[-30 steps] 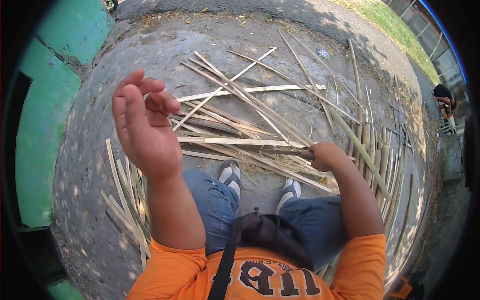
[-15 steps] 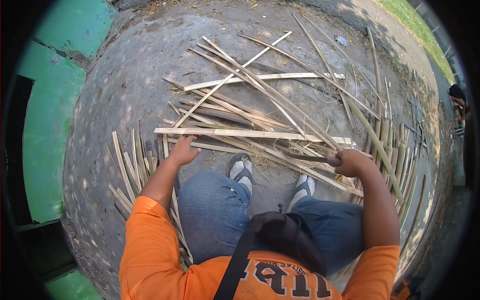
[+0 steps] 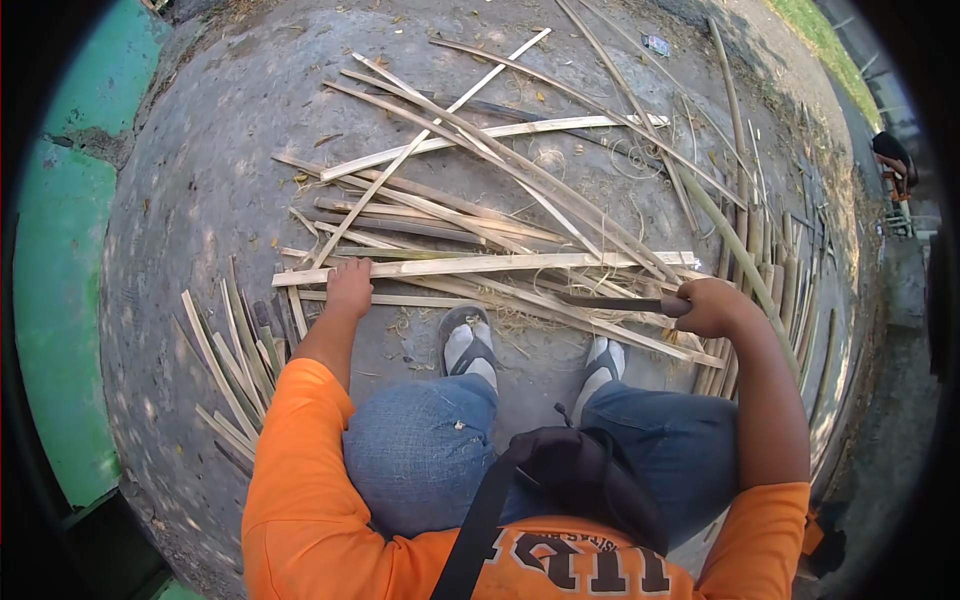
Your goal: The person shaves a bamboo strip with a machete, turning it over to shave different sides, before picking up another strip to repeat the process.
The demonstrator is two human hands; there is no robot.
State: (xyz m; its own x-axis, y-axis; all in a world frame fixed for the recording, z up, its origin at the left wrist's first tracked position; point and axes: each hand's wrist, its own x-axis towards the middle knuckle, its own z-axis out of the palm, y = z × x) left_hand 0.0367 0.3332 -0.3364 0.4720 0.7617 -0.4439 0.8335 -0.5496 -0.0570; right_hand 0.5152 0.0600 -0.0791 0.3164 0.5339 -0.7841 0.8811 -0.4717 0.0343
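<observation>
A long pale bamboo strip [image 3: 480,264] lies crosswise before me, on top of a pile of other split strips. Toward its left end my left hand [image 3: 350,287] is closed on it, fingers curled over the far edge. My right hand [image 3: 708,307] grips the handle of a machete [image 3: 612,302] near the strip's right end. Its dark blade points left, just on my side of the strip and over the pile.
More bamboo strips [image 3: 415,142] lie crossed on the ground beyond. Bundles stand out at the left [image 3: 232,350] and right [image 3: 795,285]. My sandalled feet [image 3: 468,345] are close to the pile. A green wall [image 3: 68,320] borders the left; a person [image 3: 893,160] is at the far right.
My left hand has gone from spread fingers beside the bamboo strip to a grip on it. The machete stays in my right hand. The view has shifted slightly.
</observation>
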